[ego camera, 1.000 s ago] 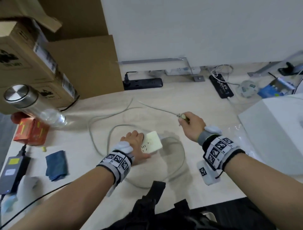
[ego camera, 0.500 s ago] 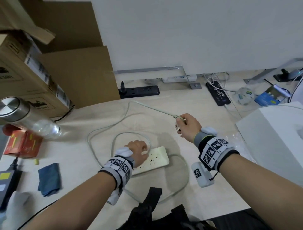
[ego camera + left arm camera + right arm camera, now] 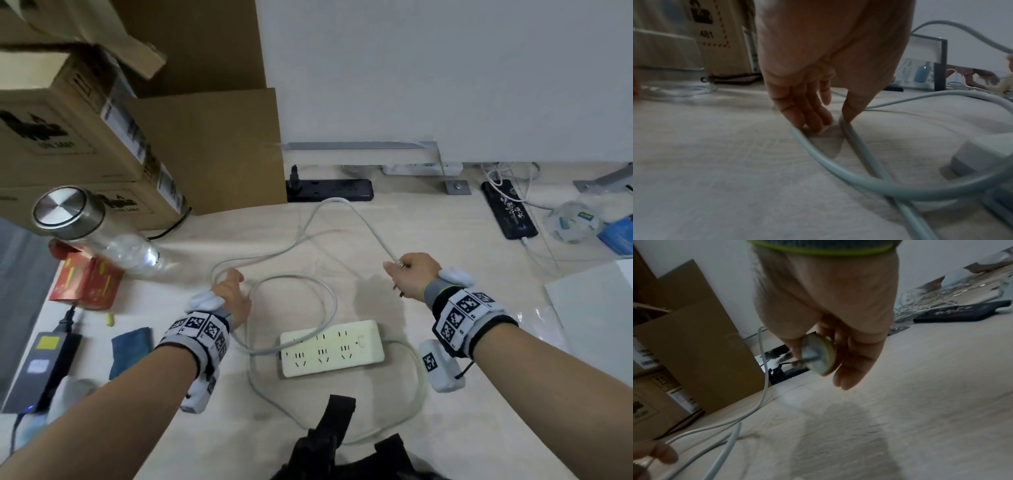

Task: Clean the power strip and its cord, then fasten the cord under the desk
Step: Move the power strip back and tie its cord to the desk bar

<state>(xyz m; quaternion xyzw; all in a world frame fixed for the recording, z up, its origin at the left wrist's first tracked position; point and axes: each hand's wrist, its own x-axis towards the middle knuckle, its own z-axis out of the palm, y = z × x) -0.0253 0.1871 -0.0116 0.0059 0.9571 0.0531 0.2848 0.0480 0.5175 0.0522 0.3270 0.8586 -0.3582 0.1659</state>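
Observation:
A cream power strip (image 3: 330, 347) lies flat on the desk (image 3: 445, 428), sockets up, with no hand on it. Its pale grey cord (image 3: 322, 301) loops around it and rises toward the back. My left hand (image 3: 239, 284) reaches down to the loops left of the strip. In the left wrist view its straight fingers (image 3: 809, 120) touch one strand and the thumb touches another strand of the cord (image 3: 855, 146). My right hand (image 3: 397, 270) holds the cord's plug (image 3: 819, 353) above the desk, pinched between thumb and fingers. A blue cloth (image 3: 132, 349) lies at the left.
Cardboard boxes (image 3: 85, 137) stand at back left, with a steel-capped clear bottle (image 3: 85, 226) and a red box (image 3: 85, 284) before them. A black adapter (image 3: 41, 366) lies far left. A black power strip (image 3: 332, 190) and phone (image 3: 510, 212) lie at the back. A white box (image 3: 596, 325) sits right.
My left hand has let go of the power strip and moved up-left onto the cord loops. The strip now lies flat. The right hand still holds the plug.

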